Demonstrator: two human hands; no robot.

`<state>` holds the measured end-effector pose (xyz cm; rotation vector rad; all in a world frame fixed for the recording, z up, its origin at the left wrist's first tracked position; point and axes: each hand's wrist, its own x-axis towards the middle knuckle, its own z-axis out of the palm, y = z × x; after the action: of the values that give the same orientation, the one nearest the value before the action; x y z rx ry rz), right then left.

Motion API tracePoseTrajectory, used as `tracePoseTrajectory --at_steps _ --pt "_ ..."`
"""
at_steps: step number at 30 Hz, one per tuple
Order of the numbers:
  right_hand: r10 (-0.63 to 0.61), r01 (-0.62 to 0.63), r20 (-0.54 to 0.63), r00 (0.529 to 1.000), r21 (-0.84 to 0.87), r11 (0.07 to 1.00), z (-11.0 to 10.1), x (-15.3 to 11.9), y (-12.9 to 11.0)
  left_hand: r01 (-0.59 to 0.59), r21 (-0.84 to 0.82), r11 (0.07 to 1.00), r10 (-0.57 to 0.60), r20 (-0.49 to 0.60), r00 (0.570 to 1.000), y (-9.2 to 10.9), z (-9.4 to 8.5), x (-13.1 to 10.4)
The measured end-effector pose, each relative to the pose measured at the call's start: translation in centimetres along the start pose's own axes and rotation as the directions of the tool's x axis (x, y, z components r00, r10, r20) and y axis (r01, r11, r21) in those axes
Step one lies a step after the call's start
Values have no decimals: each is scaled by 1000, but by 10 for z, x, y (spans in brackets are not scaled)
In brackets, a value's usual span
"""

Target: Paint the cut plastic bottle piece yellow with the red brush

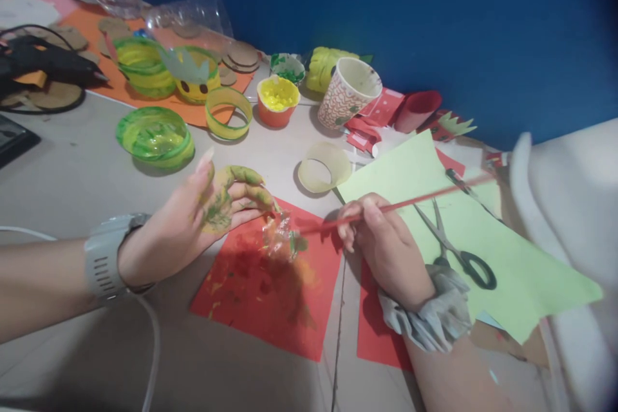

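Note:
My left hand is turned palm up, smeared with green and yellow paint, thumb apart from the stretched fingers. Its fingertips are beside a crumpled clear plastic piece over a paint-stained red paper sheet; whether they touch it I cannot tell. My right hand is closed around a thin red paintbrush. The brush's tip end, with green on it, reaches the plastic piece. Behind my left hand stands a green-painted plastic bowl. Past the red sheet lies a pale ring.
Scissors lie on light green paper at right. Farther back are a yellow paint cup, a green paint cup, a patterned paper cup and a yellow-green ring. A black glue gun rests at left.

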<state>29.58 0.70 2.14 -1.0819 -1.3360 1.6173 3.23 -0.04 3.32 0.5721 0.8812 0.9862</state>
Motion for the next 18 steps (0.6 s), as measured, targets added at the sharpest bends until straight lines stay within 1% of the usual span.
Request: tracePoseTrajectory --at_steps 1,4,5,7,8,11,14,15,18 --pt "2 -2 -3 1000 -7 1000 0 0 0 -5 2 1000 5 1 1000 0 0 0" --pt "48 -45 69 996 -33 998 2 1 0 1 9 1000 -1 -8 1000 0 0 0" --pt "40 -39 57 998 -26 999 3 1 1 10 9 1000 -10 -15 1000 1 1 0" --pt "-1 1 -7 1000 -2 1000 4 0 1 26 -1 1000 -26 -31 999 3 2 0" --pt "-10 10 -13 1000 4 1000 4 0 2 32 -10 999 -33 -41 999 4 3 0" --pt "6 -6 43 999 10 1000 4 0 3 41 -40 998 -44 -90 995 5 7 0" --pt "-15 16 -4 1000 25 1000 4 0 2 29 -58 998 -38 -154 987 5 12 -1" --pt "-11 10 9 1000 16 1000 3 0 2 27 -61 998 -37 -168 985 5 13 -1" --pt "34 -32 109 993 -21 999 3 0 1 33 -69 997 -45 -188 981 5 14 -1"
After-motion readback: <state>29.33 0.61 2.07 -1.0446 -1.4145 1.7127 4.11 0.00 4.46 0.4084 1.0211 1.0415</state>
